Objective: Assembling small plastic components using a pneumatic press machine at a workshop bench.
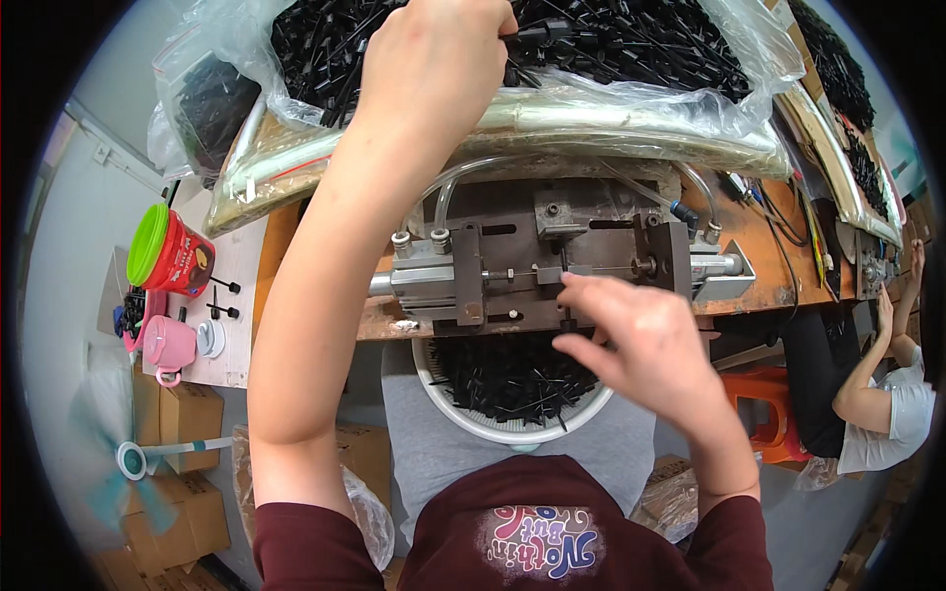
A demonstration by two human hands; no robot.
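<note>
My left hand point(434, 49) reaches over the far tray, its fingers curled among the heaped black plastic parts point(641, 49). A black stemmed part point(540, 35) sticks out by its fingertips; the fingers are partly hidden at the upper edge. My right hand point(645, 340) is at the front of a metal clamping fixture point(473, 271), thumb and forefinger apart. Its forefinger tip is beside the fixture's small centre block, where a thin black part point(568, 320) stands between finger and thumb. Below, a white basket point(434, 389) of black parts rests on my lap.
Clear plastic film point(631, 94) lines the tray's padded rim. Air hoses point(443, 202) run to the fixture. At left are a red bucket point(192, 258) with a green rim, a pink cup point(168, 342) and a fan point(130, 460). An orange stool point(778, 414) and another person point(892, 404) are at right.
</note>
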